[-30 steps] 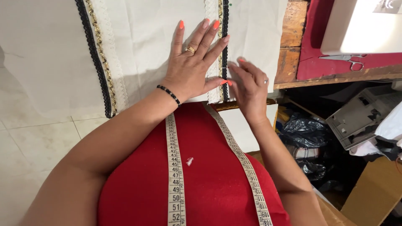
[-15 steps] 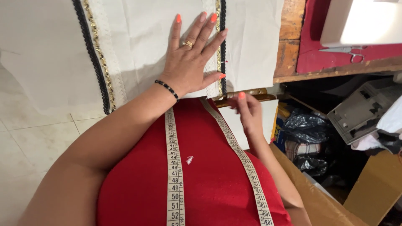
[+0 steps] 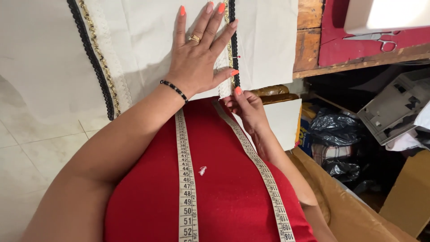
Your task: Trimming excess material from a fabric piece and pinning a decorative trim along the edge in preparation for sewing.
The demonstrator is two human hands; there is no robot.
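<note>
The left hand (image 3: 197, 58) lies flat on the white cloth (image 3: 148, 40) on the table, fingers spread apart. The right hand (image 3: 246, 105) sits at the cloth's near edge, fingers curled together, touching the black and gold trim (image 3: 232, 54). A tape measure (image 3: 186, 179) hangs over the red shirt.

I see my right hand (image 3: 245, 104) has dropped off the cloth (image 3: 148, 40), where its fingers lay beside my left thumb a second ago, and now sits just below the cloth's hem, pinching at the black trim's (image 3: 234, 54) lower end under that thumb.
</note>
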